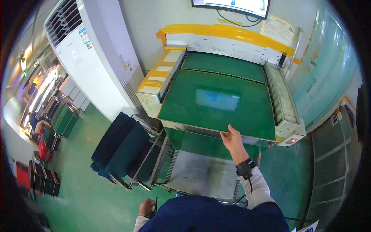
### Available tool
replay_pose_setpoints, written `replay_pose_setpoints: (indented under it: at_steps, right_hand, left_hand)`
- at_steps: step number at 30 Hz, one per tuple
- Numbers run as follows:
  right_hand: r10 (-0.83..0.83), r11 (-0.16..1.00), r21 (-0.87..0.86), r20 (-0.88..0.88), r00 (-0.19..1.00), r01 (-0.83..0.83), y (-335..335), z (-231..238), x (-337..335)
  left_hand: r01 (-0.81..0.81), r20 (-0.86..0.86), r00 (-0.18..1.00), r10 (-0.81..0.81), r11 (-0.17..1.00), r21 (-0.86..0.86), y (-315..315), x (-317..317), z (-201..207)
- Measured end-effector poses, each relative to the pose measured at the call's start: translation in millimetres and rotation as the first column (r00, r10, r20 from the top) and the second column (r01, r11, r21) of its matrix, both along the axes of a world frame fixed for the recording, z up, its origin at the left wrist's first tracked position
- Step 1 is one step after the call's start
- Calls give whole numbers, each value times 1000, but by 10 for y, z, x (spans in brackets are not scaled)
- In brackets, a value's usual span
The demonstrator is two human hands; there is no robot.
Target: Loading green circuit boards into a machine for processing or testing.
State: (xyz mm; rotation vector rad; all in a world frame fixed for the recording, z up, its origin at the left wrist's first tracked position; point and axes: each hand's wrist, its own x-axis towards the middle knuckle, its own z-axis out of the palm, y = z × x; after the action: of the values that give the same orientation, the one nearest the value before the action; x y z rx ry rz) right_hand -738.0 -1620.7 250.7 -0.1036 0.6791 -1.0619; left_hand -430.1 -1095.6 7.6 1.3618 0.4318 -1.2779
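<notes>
A large flat green panel [185, 98] lies between the two side rails of a machine bed, with a pale reflection on its glossy top. At its front edge is my right hand [234, 144], with one finger over the top and another at the rim; it appears to grip that edge, though the underside is hidden. My left hand [147, 206] hangs low beside my body, its fingers loosely curled, with nothing visible in them. Below the panel stands a metal rack [201, 176] with toothed sides and a grey sheet-like surface.
To the left, dark sheets [121, 145] lean in a metal-framed cart. A tall white air conditioner [85, 65] stands behind it. The right rail [284, 94] carries a lit red switch [291, 141] at its front. A screen [235, 5] hangs above; a grey panelled door [334, 154] is at right.
</notes>
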Motion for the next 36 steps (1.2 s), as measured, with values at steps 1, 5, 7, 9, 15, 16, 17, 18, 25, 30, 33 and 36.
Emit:
replay_pose_setpoints:
  at_steps: [1,5,7,9,15,16,17,18,25,30,33,36]
  right_hand:
    - [-5,1000,1,1,1000,5,9,20,7]
    - [-4,1000,-8,24,1000,4,35,78,52]
    - [-15,1000,-3,19,1000,15,4,31,16]
    - [24,1000,-15,57,998,-23,-29,-10,-3]
    - [-1,999,-35,20,1000,2,-27,-40,-14]
    - [-9,999,-36,20,1000,9,-39,-57,-46]
    - [-2,1000,-30,14,1000,3,-47,-61,-35]
    - [3,1000,-25,9,1000,-3,-55,-66,-30]
    - [33,999,-10,28,999,-33,-53,-10,5]
    - [15,1000,-6,-4,1000,-15,-39,5,-76]
    - [35,996,-78,4,999,-35,-43,20,-44]
    - [50,997,-52,-31,998,-52,-42,36,17]
  left_hand:
    - [173,239,957,-167,985,-7,93,17,-104]
    - [460,515,685,-516,854,243,258,182,-443]
    - [469,550,610,-571,819,330,251,180,-463]
    - [449,578,590,-564,824,345,253,150,-449]
    - [364,442,803,-399,917,166,119,-22,-74]
    - [160,300,937,-180,983,91,30,-63,16]
    - [-74,137,988,66,996,54,28,-79,48]
    - [-77,140,988,68,996,55,26,-80,79]
    - [73,191,979,-74,997,11,128,-123,161]
    - [81,222,972,-79,997,2,-39,-209,388]
    - [244,276,933,-232,970,-7,169,-41,-48]
    - [234,350,912,-213,972,-17,313,7,-276]
